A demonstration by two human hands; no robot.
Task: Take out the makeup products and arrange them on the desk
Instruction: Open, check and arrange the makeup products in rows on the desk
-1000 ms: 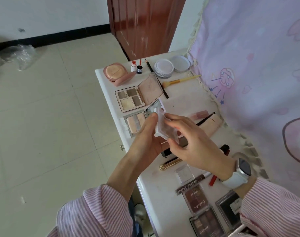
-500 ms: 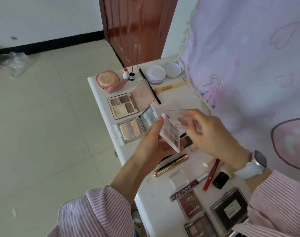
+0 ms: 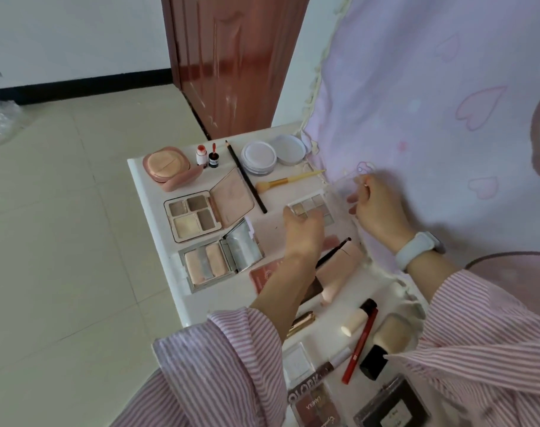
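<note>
**Mei:** Setting the small eyeshadow palette (image 3: pixel 312 208) down looks like the step in hand. It sits open on the white desk (image 3: pixel 145 192), right of the black pencil (image 3: pixel 245 177) and just near the yellow-handled brush (image 3: pixel 288 181). The left hand (image 3: pixel 302 232) has its fingers curled over the palette's near edge, and whether they pinch it or only rest on it cannot be told from this angle.

**Jun:** And the right hand (image 3: pixel 376 208)?

**Mei:** It pinches the clear lid (image 3: pixel 344 188) at its right side, fingertips together on the plastic, holding the lid tilted up. The lid stands close against the pink curtain (image 3: pixel 416 118).

**Jun:** So what could go wrong?

**Mei:** A few things, by judgement. If the lid is pushed back too far, the hinge may strain or the light palette may tip and slide, since only its near edge is steadied. The curtain's frilled hem (image 3: pixel 322 177) could catch the lid or brush the open pans and pick up powder.

**Jun:** The space looks tight.

**Mei:** It is. The left forearm crosses over the pink tube (image 3: pixel 339 272) and the thin dark brush (image 3: pixel 333 251) lying on it; drawing that arm back carelessly could roll them toward the near items. The open four-pan palette (image 3: pixel 195 218) and the mirrored compact (image 3: pixel 219 260) lie to the left, near enough that a sideways sweep of the wrist might nudge them toward the desk's left edge.

**Jun:** And the striped sleeve (image 3: pixel 231 349)?

**Mei:** It hangs loose above the gold tube (image 3: pixel 301 323) and could drag it.
</note>
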